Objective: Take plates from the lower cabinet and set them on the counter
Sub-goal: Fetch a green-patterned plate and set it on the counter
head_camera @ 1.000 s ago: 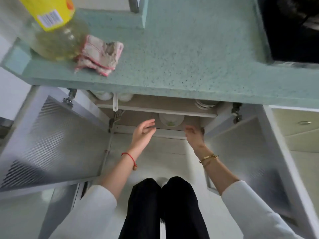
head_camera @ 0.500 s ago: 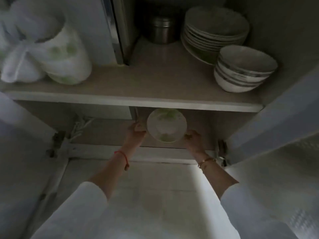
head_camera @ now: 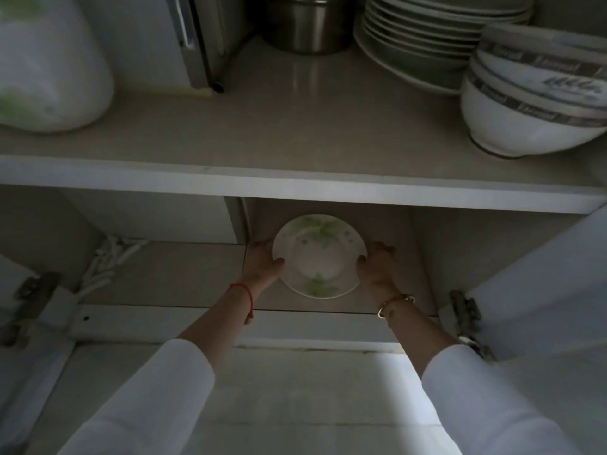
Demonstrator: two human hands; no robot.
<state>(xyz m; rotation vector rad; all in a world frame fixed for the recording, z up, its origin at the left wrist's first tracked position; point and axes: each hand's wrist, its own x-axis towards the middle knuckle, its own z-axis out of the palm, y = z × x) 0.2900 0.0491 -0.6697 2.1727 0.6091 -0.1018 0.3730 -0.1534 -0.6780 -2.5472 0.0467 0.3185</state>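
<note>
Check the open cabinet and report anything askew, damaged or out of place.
Nothing stands out. On the upper shelf the plate stack and nested bowls sit neatly, with no visible chips or spills. Below, the left hand and right hand hold the green-leaf plate by its opposite edges.

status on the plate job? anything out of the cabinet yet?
Done: the cabinet is open and both hands are inside. In hand: left hand and right hand grip opposite edges of the green-leaf plate in the lower compartment; it is not out yet. Left: bringing it up to the counter, which is out of view. A stack of plates sits on the upper shelf.
</note>
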